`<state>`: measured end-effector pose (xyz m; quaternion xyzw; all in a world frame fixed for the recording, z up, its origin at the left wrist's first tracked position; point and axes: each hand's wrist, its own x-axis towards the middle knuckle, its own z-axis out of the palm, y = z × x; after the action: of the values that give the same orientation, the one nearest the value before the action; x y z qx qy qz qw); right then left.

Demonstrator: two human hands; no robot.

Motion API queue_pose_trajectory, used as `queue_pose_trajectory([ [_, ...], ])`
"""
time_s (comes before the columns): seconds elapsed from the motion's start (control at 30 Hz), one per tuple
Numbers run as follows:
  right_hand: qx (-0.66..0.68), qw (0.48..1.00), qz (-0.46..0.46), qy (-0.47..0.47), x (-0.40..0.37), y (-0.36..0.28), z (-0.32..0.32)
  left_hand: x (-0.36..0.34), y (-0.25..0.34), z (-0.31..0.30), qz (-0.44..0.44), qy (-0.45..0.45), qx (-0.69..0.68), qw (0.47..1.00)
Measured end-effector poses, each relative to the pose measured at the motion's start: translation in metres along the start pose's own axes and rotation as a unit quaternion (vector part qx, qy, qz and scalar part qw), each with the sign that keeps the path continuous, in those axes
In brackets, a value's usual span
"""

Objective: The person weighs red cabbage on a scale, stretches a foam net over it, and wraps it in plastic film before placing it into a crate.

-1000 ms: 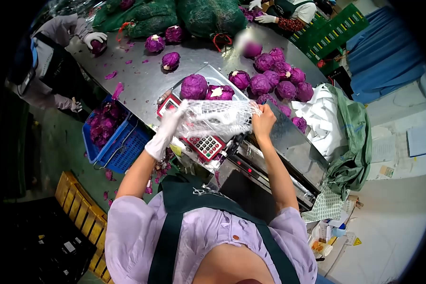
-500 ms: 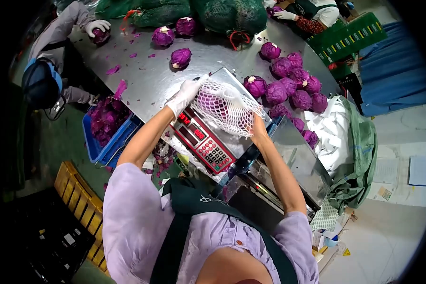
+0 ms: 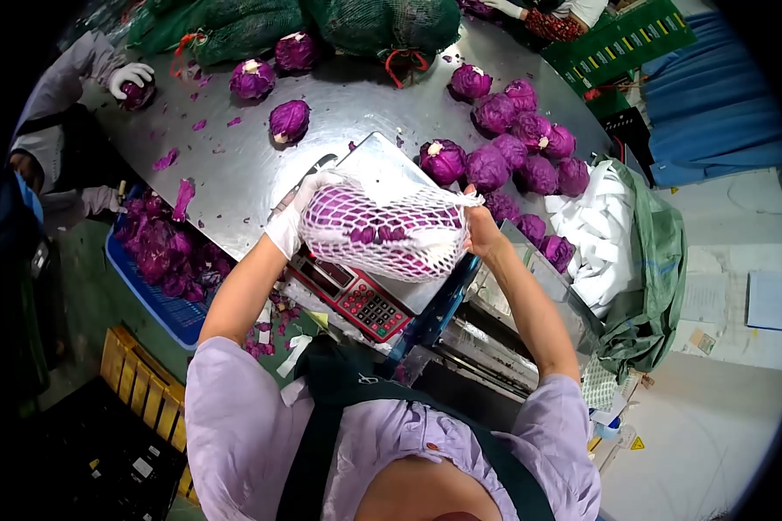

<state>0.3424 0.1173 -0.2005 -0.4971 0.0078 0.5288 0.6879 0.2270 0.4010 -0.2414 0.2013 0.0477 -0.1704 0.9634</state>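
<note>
Steel table [image 3: 235, 165] holds loose cabbages [image 3: 487, 167] and, at its near edge, a scale [image 3: 356, 300]. Gloved left hand [image 3: 294, 217] has its fingers clamped on one end of the filled net [image 3: 382, 233], which hangs over the scale. It is probably heavy, with soft, stretchy mesh, and best gripped at the ends. Bare right hand [image 3: 480, 230] clamps the other end, forearms stretched forward.

I see my gloved left hand [image 3: 291, 219] and bare right hand [image 3: 480, 228] each gripping one end of a white mesh net [image 3: 387, 247]. It is stretched between them with red cabbages [image 3: 347, 210] inside, just above the weighing scale [image 3: 356, 300] at the near edge of the steel table [image 3: 235, 169]. Loose cabbages [image 3: 517, 148] are piled to the right. A blue crate [image 3: 161, 304] of purple trimmings sits on the left. At far left, a co-worker's gloved hand [image 3: 126, 76] rests on a cabbage.
</note>
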Motion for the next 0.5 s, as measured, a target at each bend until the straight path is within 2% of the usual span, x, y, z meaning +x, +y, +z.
queue_pose_trajectory([
  [0.03, 0.014, 1.0, -0.012, -0.006, 0.005, 0.0, -0.007, 0.004, -0.002, -0.003, -0.042, 0.056, -0.043, 0.997],
  [0.07, 0.06, 0.998, 0.002, -0.001, -0.003, -0.014, 0.01, 0.008, 0.001, 0.004, -0.015, -0.013, -0.012, 1.0],
  [0.1, -0.023, 0.996, -0.004, -0.09, 0.002, -0.026, 0.006, 0.011, 0.008, 0.011, 0.013, -0.081, 0.018, 0.996],
  [0.13, -0.109, 0.977, 0.011, -0.183, 0.02, -0.039, -0.012, 0.018, 0.016, 0.014, 0.013, -0.081, 0.018, 0.996],
  [0.17, -0.193, 0.942, 0.026, -0.272, 0.034, -0.046, -0.028, 0.025, 0.026, 0.015, 0.058, -0.187, 0.222, 0.955],
  [0.2, -0.291, 0.925, 0.008, -0.242, 0.021, -0.067, 0.009, 0.028, 0.032, 0.019, 0.099, -0.281, 0.414, 0.86],
  [0.23, -0.385, 0.887, 0.0, -0.256, 0.021, -0.078, 0.022, 0.023, 0.032, 0.038, 0.099, -0.28, 0.413, 0.861],
  [0.27, -0.477, 0.845, 0.021, -0.24, 0.021, -0.079, 0.03, 0.016, 0.027, 0.066, -0.005, -0.206, 0.556, 0.806],
  [0.3, -0.565, 0.794, 0.042, -0.221, 0.018, -0.082, 0.043, 0.012, 0.023, 0.081, -0.108, -0.125, 0.677, 0.717],
  [0.33, -0.631, 0.739, 0.009, -0.238, 0.009, -0.088, 0.057, 0.016, 0.015, 0.069, -0.054, -0.218, 0.682, 0.696],
  [0.37, -0.631, 0.738, 0.007, -0.238, 0.004, -0.089, 0.064, 0.011, 0.017, 0.083, -0.103, -0.192, 0.723, 0.656],
  [0.43, -0.741, 0.631, -0.004, -0.232, -0.005, -0.089, 0.071, 0.001, 0.024, 0.088, 0.023, -0.153, 0.755, 0.637],
  [0.47, -0.777, 0.603, -0.044, -0.175, -0.008, -0.088, 0.065, -0.004, 0.025, 0.08, 0.078, -0.078, 0.753, 0.649],
  [0.5, -0.762, 0.617, -0.156, -0.124, -0.016, -0.088, 0.06, -0.011, 0.028, 0.075, 0.134, -0.005, 0.745, 0.653],
])
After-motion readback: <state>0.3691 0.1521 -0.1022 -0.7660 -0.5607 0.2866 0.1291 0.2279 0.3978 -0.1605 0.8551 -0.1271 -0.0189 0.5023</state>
